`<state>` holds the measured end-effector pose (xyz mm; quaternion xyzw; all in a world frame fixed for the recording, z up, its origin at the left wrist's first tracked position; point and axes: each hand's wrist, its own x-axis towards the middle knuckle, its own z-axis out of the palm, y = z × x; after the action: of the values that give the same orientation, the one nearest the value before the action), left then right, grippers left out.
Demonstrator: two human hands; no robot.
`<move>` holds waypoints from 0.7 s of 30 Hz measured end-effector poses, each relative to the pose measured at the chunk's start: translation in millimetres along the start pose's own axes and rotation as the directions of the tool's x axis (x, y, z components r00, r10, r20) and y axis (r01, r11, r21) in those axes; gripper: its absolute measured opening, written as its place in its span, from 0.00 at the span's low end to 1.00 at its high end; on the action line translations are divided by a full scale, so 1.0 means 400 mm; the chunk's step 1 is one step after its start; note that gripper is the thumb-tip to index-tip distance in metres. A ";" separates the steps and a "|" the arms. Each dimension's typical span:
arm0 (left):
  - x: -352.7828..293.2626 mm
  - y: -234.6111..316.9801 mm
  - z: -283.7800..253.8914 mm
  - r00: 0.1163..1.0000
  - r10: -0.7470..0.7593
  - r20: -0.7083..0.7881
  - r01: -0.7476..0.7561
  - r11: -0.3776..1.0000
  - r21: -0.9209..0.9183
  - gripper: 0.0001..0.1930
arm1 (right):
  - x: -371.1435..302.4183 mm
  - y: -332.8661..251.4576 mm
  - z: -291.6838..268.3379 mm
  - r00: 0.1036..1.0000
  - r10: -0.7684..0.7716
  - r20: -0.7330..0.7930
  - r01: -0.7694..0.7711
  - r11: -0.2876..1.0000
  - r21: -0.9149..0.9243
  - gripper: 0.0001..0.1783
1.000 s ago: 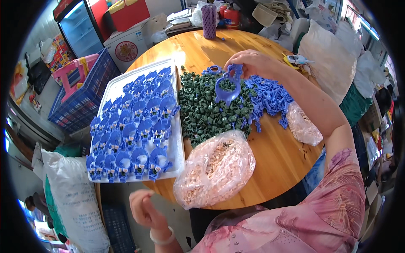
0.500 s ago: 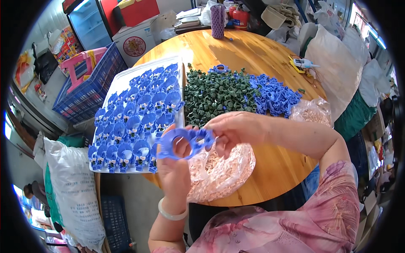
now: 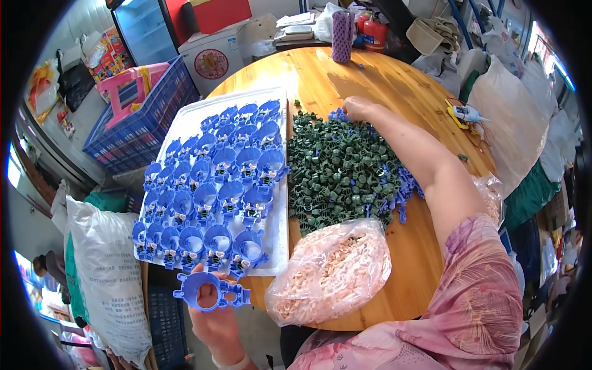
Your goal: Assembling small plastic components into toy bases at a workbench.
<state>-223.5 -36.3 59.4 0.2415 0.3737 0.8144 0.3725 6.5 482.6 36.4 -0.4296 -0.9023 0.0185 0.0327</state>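
Observation:
My left hand grips a flat blue plastic ring with a short arm on one side, just off the near edge of a white tray. Rows of blue cup-shaped pieces with small figures on their fronts fill the tray. Across the table, my right hand is closed with fingertips down on a blue plastic piece at the far edge of a heap of dark green plastic parts. The hand partly hides that piece.
An open clear bag of small pale pink parts lies near the table's front edge. More blue parts lie under my right forearm. A purple lattice cylinder and a yellow-handled tool stand farther off. A blue crate is left.
The hands have parted: my left hand carries the blue ring down and left, while my right has let go of it and reached to the heap's far edge. The view has shifted slightly.

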 end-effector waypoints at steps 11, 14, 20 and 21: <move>0.026 -0.023 0.005 0.965 -0.101 0.244 0.109 0.994 -0.019 0.41 | -0.119 -0.003 -0.120 0.999 -0.017 0.045 0.003 0.954 0.300 0.13; 0.017 -0.025 0.039 0.948 -0.159 0.276 0.167 0.986 -0.005 0.42 | -0.218 -0.033 -0.139 0.987 -0.158 0.008 0.148 0.937 0.316 0.15; -0.042 -0.046 0.113 0.884 -0.248 0.397 0.333 0.930 -0.159 0.32 | -0.458 -0.175 -0.182 0.964 -0.225 -0.143 0.260 0.909 0.326 0.13; -0.056 -0.047 0.125 0.874 -0.294 0.386 0.359 0.927 -0.106 0.31 | -0.485 -0.183 -0.181 0.951 -0.238 -0.198 0.293 0.899 0.325 0.11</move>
<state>-168.2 -24.2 72.2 0.2875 0.2614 0.7101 0.5871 77.2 286.3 104.7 -0.2895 -0.9294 0.1411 0.1802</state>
